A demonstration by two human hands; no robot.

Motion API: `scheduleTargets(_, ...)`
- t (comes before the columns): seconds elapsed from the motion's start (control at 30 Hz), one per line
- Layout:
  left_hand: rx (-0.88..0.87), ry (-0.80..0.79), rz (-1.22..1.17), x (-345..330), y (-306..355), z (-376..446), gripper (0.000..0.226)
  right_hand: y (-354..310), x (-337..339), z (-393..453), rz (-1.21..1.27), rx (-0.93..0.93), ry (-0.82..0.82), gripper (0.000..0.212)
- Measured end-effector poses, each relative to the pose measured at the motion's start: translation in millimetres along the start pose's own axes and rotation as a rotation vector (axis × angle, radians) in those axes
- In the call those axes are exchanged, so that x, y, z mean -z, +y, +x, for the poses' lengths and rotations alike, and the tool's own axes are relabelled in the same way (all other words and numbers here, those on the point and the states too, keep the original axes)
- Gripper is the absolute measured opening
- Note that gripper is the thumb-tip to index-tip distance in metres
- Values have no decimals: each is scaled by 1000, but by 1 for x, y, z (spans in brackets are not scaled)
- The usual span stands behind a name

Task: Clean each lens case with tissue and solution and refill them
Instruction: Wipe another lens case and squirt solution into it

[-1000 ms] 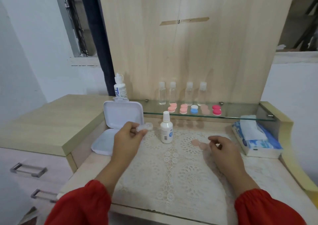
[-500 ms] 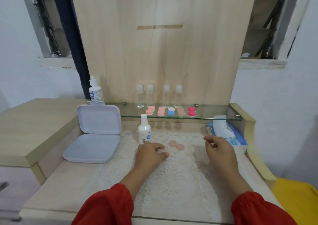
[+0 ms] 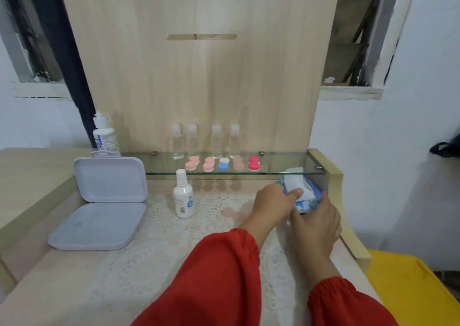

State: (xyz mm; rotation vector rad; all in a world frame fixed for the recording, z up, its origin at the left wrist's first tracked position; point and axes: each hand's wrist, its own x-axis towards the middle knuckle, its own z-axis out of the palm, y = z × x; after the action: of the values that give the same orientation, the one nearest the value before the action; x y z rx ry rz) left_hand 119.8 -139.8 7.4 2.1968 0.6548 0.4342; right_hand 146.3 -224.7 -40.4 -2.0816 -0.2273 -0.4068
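tissue pack, at 2 o'clock under the glass shelf: long axis running away from me. my right hand grips its near end; my left hand, nearer the opening, pinches the tissue.

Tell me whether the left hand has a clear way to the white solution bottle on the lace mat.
Probably yes: the left hand pinches a tissue, but nothing stands between it and the bottle.
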Motion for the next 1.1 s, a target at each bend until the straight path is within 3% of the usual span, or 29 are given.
scheduleTargets(0.07,45,11,4,-13,5,10,56,2,-1,1,3,2,4,73)
scheduleTargets(0.2,68,47,-126,-19,4,20,36,3,-2,3,-29,-7,4,73)
scheduleTargets(0.3,89,115,-508,-14,-1,22,30,3,-2,4,-72,-9,4,71)
scheduleTargets(0.5,195,23,-1373,6,-11,10,13,2,-1,3,-106,-21,-3,67)
scheduleTargets(0.67,162,183,-1578,18,-18,4,8,3,0,4,-116,-17,-29,66)
scheduleTargets(0.77,98,305,-1268,30,-27,6,14,4,0,3,-119,-7,-30,66)
scheduleTargets(0.87,-95,171,-526,40,-41,-3,56,5,-2,4,-122,-12,-33,65)
scheduleTargets(0.93,-123,61,-51,42,-48,-6,77,6,-2,4,-127,-14,-42,66)
scheduleTargets(1.0,-147,102,212,49,-51,-4,55,6,-3,4,-135,-5,-46,65)
scheduleTargets(1.1,-184,228,219,66,-53,-11,21,4,-1,2,-151,16,-46,65)
